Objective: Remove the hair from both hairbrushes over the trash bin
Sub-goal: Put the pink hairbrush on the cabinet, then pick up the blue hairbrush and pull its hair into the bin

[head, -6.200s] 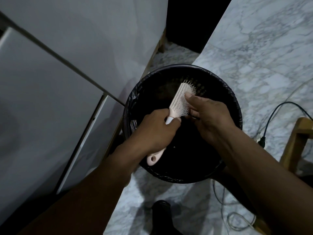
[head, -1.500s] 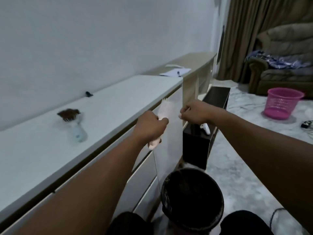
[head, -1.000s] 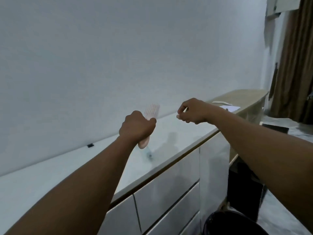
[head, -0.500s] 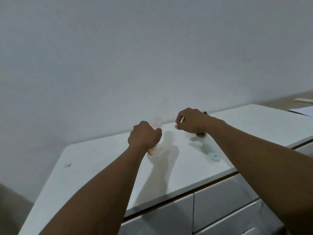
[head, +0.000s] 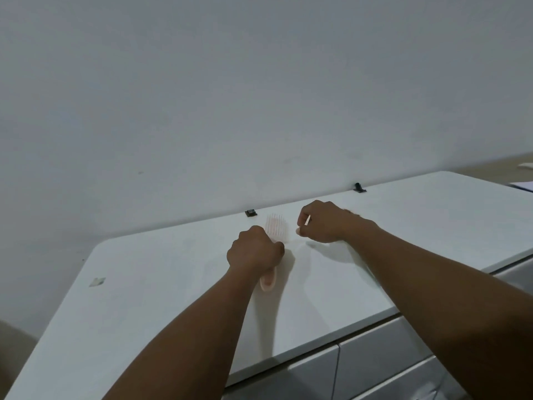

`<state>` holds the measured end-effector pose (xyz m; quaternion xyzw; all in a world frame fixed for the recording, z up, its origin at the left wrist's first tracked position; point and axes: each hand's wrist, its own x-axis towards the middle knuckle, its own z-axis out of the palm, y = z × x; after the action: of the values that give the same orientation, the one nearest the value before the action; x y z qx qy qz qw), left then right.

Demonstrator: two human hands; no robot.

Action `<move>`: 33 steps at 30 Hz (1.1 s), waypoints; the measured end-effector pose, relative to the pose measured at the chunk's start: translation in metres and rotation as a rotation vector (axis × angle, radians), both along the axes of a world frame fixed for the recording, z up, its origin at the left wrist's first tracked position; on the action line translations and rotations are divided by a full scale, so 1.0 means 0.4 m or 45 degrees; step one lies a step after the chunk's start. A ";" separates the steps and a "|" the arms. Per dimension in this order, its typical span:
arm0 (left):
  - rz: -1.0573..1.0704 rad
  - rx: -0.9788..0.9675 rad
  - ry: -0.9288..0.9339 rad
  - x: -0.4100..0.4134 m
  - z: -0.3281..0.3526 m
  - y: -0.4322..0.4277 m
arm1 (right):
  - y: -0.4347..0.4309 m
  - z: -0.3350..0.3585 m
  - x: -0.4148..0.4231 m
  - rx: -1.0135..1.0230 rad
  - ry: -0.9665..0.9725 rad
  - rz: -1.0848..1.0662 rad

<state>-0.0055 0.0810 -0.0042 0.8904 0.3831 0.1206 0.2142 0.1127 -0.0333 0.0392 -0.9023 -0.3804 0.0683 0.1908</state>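
A pale pink hairbrush lies low over the white cabinet top, bristles up and its head pointing at the wall. My left hand is closed around its handle, whose looped end sticks out below the fist. My right hand hovers just right of the brush head, fingers pinched on a thin pale stick. The second hairbrush is hidden behind my right hand and wrist. The trash bin is out of view.
Two small black clips sit where the cabinet top meets the plain wall. A scrap of tape lies at the left. Grey drawer fronts run below the front edge. Paper shows at the far right.
I turned from the trash bin up to the cabinet. Both hands moved down toward its top, the left bringing the pink brush nearly flat onto it. The teal-handled brush is now hidden by my right arm.
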 end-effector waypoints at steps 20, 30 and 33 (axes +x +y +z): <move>-0.294 0.009 -0.021 0.184 0.073 -0.240 | -0.302 0.089 0.134 0.095 -0.027 -0.200; -0.275 0.060 0.082 0.312 0.004 -0.287 | -0.328 0.029 0.241 0.047 0.056 -0.256; -0.241 0.062 0.022 0.308 0.000 -0.280 | -0.332 0.016 0.250 0.053 0.064 -0.261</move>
<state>0.1177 -0.0309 -0.0042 0.9285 0.2962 0.1013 0.1995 0.2127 -0.1661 0.0454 -0.9304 -0.2824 0.0632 0.2248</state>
